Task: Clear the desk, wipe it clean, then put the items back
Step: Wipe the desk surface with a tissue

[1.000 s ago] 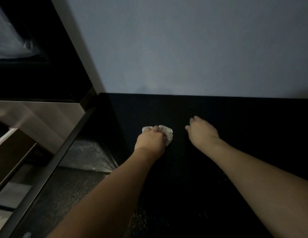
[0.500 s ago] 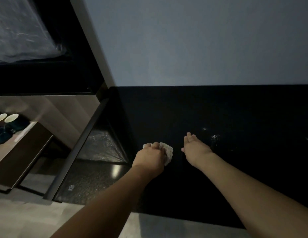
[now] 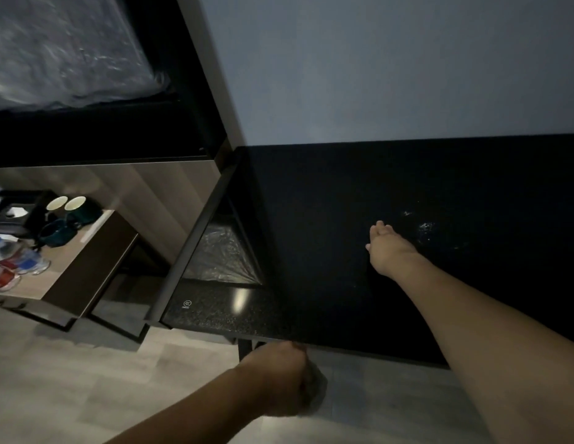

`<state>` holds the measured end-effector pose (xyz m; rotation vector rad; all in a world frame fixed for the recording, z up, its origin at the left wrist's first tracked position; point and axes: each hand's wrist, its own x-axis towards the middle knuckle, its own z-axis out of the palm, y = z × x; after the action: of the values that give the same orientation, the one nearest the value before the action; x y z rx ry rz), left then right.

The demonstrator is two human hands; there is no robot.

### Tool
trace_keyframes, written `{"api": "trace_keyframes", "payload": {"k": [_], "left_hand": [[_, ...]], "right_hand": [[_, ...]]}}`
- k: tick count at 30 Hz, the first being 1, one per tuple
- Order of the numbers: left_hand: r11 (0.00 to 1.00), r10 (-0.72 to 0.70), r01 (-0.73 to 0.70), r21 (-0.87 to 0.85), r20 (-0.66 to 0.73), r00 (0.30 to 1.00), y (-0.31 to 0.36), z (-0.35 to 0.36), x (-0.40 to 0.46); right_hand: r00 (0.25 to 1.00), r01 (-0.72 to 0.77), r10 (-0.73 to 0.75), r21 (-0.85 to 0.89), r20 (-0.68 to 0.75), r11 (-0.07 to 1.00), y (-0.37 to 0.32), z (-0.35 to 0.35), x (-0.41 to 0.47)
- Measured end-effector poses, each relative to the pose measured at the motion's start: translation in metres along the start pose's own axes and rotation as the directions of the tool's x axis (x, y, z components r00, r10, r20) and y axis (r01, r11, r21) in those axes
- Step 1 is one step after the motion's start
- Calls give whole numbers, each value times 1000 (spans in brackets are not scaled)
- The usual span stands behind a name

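Note:
The black desk top [image 3: 359, 193] stretches along the grey wall and is bare. My left hand [image 3: 279, 379] hangs just off the desk's front edge, over the floor, closed around a crumpled white wipe [image 3: 317, 387] that shows only at its right side. My right hand [image 3: 388, 248] rests palm down on the desk's middle, fingers together and pointing away. Pale smears or crumbs [image 3: 425, 227] glint on the desk just right of that hand.
A low wooden side table [image 3: 87, 251] at the left holds dark cups [image 3: 71, 206], bottles and other small items. A plastic-lined bin [image 3: 220, 254] sits under the desk's left end. Above it stands a dark cabinet [image 3: 103, 139]. Light wood floor [image 3: 71, 379] lies below.
My left hand has pulled the wipe back across the desk and off its front edge. The view has dropped back and left, showing the floor and side table. The right hand stays on the desk.

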<state>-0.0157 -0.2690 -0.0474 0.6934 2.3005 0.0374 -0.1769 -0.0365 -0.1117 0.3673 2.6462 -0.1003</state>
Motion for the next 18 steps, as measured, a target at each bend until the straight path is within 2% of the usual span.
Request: {"api": "trace_keyframes", "payload": {"k": [1,3,7,10,12,15,18], "left_hand": [[1000,-20,20,-24,-28,999,-6,-5,3],[997,-28,13,-76,-201,979,-18,-25,18],[988,-77,-2,-155,-502,862,-32,-83,59],[972,-168,37,-234,-575,801,-37,-113,99],[966,-205,68,-248,-584,785,-37,-128,124],[957,-244,86,-278,-604,759,-37,-145,156],[947,-270,66,-316,-664,697,-40,-150,190]], "right_hand": [[1000,6,-6,-7,-1,1000,-1,-1,0],[1000,18,-18,-20,4,1000,-2,-7,-2],[996,77,-77,-24,36,997,7,-20,-6],[978,171,-173,22,119,985,23,-33,-6],[966,191,-210,130,151,973,33,-46,-2],[986,148,-168,400,17,905,51,-64,15],[982,121,-40,458,-183,881,68,-71,43]]}}
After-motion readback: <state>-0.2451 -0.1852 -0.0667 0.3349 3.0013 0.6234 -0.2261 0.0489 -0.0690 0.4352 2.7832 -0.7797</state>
